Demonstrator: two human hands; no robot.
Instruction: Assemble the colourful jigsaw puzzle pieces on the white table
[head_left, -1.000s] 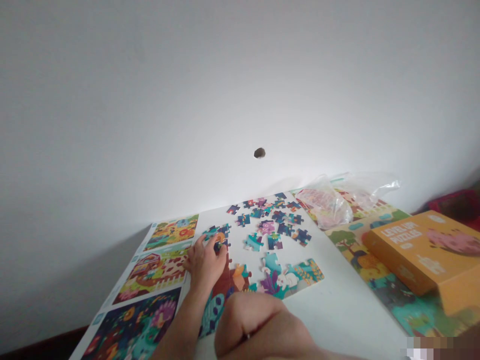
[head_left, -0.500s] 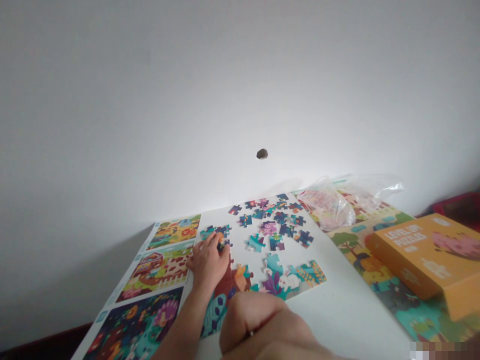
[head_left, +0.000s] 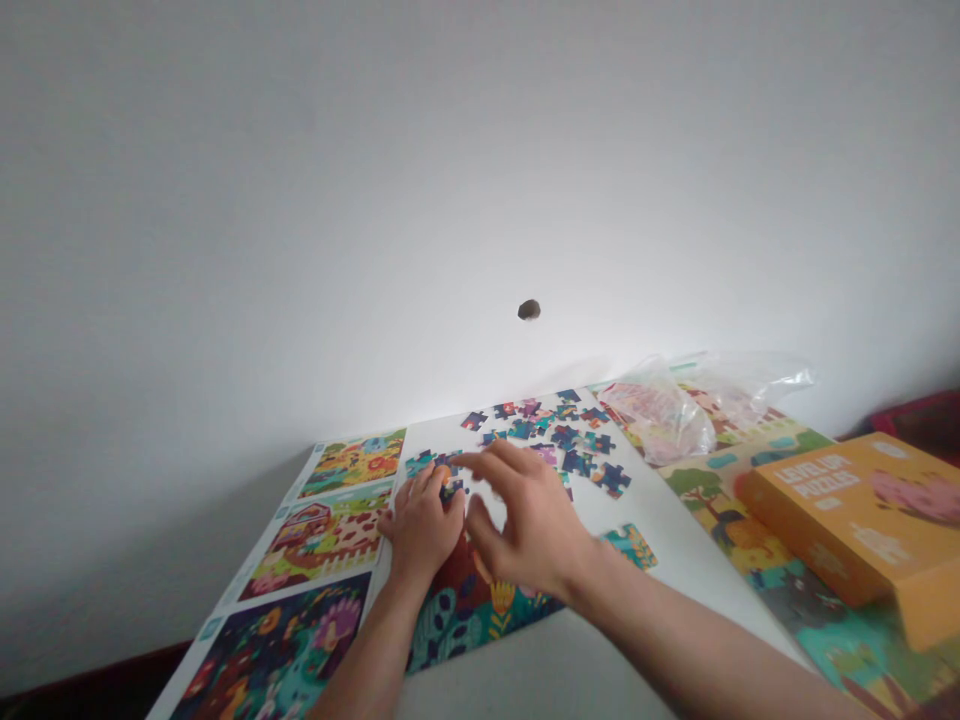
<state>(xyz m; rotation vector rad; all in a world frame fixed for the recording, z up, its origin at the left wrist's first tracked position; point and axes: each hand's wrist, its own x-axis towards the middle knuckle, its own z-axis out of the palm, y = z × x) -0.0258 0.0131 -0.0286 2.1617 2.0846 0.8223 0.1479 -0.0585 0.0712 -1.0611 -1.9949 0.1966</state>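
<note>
White wall [head_left: 480, 180] with a small dark hole [head_left: 529, 310] fills the upper view, above a white table [head_left: 675, 570]. At the far right, an orange Level Up Puzzles box [head_left: 847, 510] rests on an illustrated board [head_left: 795, 610], with a clear plastic bag [head_left: 667, 410] beyond it. A printed sheet [head_left: 315, 560] of 3 picture panels lies along the table's left side. Just beside it sits an assembled jigsaw section [head_left: 480, 610] of leaves and flowers, partly hidden by the hands. Many loose jigsaw pieces [head_left: 562, 430] remain scattered farther out, and a small joined strip [head_left: 628, 545] lies apart. The left hand [head_left: 424, 525] is curled, its fingertips gripping a small cluster of pieces. The right hand [head_left: 525, 520] is open, fingers spread and blurred over the pieces.
</note>
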